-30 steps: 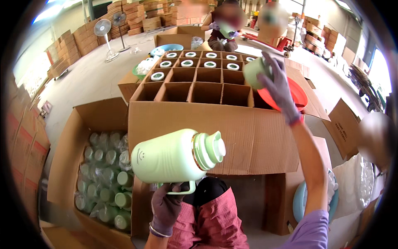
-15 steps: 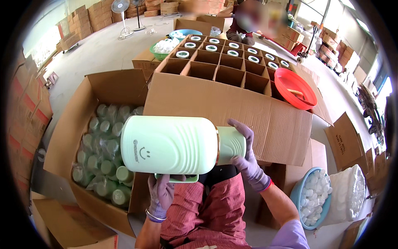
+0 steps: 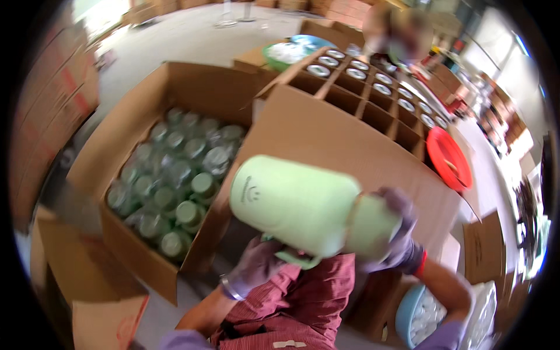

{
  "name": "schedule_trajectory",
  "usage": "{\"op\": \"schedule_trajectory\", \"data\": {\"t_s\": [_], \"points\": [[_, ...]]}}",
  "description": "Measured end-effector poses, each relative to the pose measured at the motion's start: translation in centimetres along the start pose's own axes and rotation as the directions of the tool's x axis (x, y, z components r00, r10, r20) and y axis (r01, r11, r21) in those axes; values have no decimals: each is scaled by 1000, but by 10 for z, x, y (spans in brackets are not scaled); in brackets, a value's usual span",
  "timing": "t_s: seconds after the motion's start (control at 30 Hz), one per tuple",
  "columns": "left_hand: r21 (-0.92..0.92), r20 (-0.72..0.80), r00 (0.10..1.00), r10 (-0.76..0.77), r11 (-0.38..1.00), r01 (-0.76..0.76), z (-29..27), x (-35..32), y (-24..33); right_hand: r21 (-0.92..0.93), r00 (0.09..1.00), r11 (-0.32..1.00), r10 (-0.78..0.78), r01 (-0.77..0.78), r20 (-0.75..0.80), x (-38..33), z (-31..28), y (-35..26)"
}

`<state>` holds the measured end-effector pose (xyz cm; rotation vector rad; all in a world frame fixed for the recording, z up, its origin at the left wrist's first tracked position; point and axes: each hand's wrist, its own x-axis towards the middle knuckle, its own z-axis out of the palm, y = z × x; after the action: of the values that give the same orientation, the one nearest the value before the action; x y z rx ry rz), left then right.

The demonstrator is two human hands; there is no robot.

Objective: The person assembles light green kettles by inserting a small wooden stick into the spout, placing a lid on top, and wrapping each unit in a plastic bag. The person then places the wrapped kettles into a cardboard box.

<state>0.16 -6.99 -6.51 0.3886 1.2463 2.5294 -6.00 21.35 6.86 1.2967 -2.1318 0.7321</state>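
A large pale green thermos jug lies tilted above my lap, its cup lid pointing right and slightly down. My left hand, in a purple-grey glove, is closed round the jug's handle on the near side. My gloved right hand wraps the lid from its far right end; blur hides some of those fingers. Behind the jug stands a divided carton, with jugs showing ring-shaped tops in its far compartments. An open carton at the left holds several clear-wrapped greenish bottles.
A red basin with a small tool in it rests on the divided carton's right edge. A blue tub of white caps stands at lower right. Green and blue basins sit at the back. An open carton flap juts out at lower left. Another person is beyond.
My view has swung and the surroundings have shifted. The jug has tipped, its lid end lower on the right. My left hand has come up onto the handle; my right hand stays on the lid.
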Motion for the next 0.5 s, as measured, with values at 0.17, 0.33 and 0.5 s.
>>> {"op": "schedule_trajectory", "data": {"t_s": [0.17,0.33,0.5], "points": [[4,118,982,146,989,-148,-18,6,-32,815,490,-128,743,-565,457,-44,34,44],[810,581,773,255,-84,-581,-31,0,-6,584,429,6,685,-812,589,-43,57,51],[818,571,820,-51,-58,-573,-84,-49,13,525,689,467,313,-711,654,-15,69,16]]}}
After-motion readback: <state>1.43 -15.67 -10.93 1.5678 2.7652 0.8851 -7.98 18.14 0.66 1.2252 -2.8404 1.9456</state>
